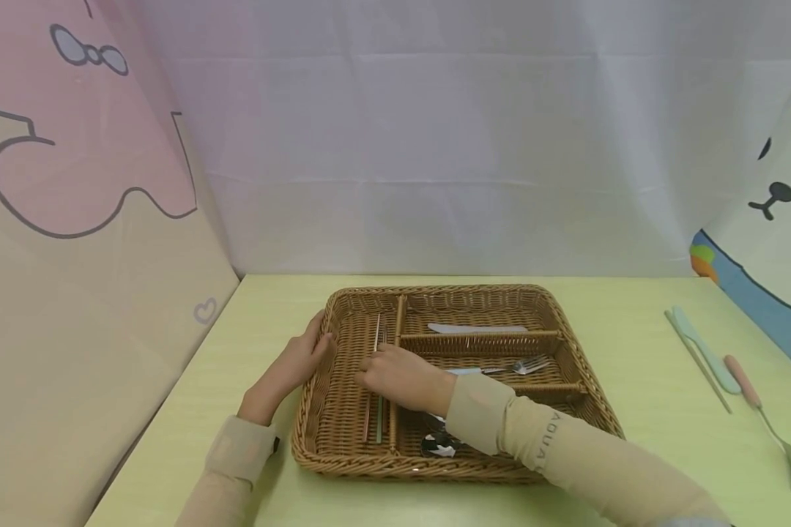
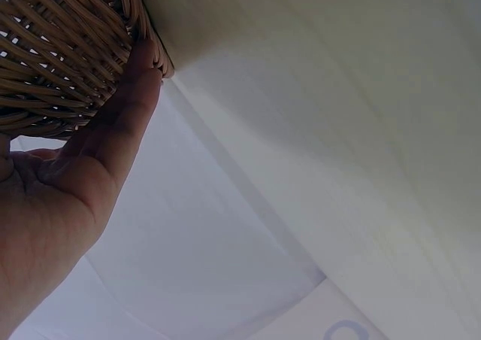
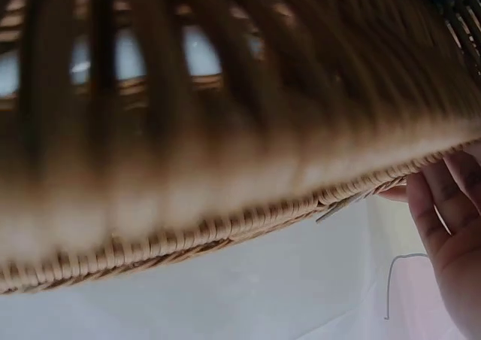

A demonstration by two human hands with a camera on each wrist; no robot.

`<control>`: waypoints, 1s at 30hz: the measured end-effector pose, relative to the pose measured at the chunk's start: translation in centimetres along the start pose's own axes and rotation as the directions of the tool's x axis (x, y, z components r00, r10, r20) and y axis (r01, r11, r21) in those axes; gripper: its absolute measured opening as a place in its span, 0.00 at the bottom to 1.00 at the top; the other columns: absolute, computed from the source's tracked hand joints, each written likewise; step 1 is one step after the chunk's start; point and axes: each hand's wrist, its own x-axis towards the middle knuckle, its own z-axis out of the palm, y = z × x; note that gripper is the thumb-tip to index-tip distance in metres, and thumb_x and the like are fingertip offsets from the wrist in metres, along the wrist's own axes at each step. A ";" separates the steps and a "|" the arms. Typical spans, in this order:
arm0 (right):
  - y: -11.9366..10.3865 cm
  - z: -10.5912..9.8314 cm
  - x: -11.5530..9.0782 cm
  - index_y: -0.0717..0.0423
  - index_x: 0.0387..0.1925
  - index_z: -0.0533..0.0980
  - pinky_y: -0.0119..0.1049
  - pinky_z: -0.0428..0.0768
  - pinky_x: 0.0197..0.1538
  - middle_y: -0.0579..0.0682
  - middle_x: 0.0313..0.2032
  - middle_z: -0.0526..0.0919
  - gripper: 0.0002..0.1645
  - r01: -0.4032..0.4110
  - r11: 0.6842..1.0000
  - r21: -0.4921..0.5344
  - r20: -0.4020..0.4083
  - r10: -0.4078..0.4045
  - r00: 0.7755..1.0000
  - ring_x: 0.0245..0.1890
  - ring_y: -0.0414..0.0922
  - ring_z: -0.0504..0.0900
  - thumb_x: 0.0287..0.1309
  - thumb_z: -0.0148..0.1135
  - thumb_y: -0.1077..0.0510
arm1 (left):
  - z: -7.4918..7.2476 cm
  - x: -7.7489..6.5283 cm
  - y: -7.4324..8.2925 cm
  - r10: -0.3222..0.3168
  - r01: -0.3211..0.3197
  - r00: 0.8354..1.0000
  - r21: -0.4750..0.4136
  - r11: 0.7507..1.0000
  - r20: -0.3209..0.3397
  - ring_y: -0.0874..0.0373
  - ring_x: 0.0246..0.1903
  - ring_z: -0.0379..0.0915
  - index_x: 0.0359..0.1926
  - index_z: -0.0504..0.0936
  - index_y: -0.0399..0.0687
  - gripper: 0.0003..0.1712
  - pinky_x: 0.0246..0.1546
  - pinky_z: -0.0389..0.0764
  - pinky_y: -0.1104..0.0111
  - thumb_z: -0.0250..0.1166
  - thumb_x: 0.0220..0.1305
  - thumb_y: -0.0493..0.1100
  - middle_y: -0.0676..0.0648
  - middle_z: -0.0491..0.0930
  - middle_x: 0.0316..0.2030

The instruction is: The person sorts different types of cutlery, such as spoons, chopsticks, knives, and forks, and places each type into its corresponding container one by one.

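Observation:
A brown wicker basket (image 1: 323,446) with compartments stands on the table. My left hand (image 1: 301,359) grips its left rim, fingers against the outer wall in the left wrist view. Inside the long left compartment, my right hand (image 1: 402,377) holds slim metal chopsticks (image 1: 379,424) with pink and green ends; its fingertips are hidden from above. One chopstick tip (image 3: 338,208) pokes past the wicker edge in the right wrist view. A knife (image 1: 477,329) lies in the back compartment. The middle one holds a fork (image 1: 530,364), partly behind my right wrist.
Dark, shiny cutlery (image 1: 438,444) lies in the front compartment, partly covered by my right sleeve. On the table's right side are a thin stick (image 1: 699,362), a mint-green knife (image 1: 705,351) and a pink-handled spoon (image 1: 758,406). A pale curtain (image 1: 435,161) hangs behind.

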 end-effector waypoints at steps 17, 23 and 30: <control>0.3 0.4 0.7 0.51 0.47 0.77 0.26 0.77 0.38 0.45 0.40 0.82 0.13 -0.114 0.969 0.221 0.213 0.066 0.975 0.36 0.37 0.81 0.64 0.51 0.61 | -0.3 0.0 0.2 0.018 -0.018 1.000 0.004 1.000 -0.001 0.61 0.07 0.53 0.71 0.36 0.40 0.34 0.15 0.68 0.66 0.38 0.73 0.49 0.49 0.66 0.13; 0.4 0.7 0.9 0.51 0.49 0.77 0.30 0.76 0.46 0.45 0.42 0.82 0.15 -0.141 0.954 0.265 0.277 0.064 0.959 0.41 0.39 0.80 0.66 0.48 0.60 | -0.3 0.0 0.2 0.014 -0.014 1.000 0.009 1.000 0.000 0.61 0.07 0.55 0.71 0.36 0.42 0.34 0.14 0.68 0.67 0.38 0.73 0.48 0.48 0.67 0.13; 0.4 0.8 1.0 0.50 0.50 0.76 0.31 0.75 0.51 0.45 0.45 0.81 0.16 -0.167 0.941 0.294 0.317 0.069 0.946 0.44 0.39 0.79 0.67 0.46 0.58 | -0.1 0.0 0.1 0.015 -0.015 1.000 0.005 1.000 0.002 0.61 0.07 0.54 0.71 0.36 0.41 0.34 0.13 0.67 0.67 0.38 0.73 0.48 0.49 0.66 0.11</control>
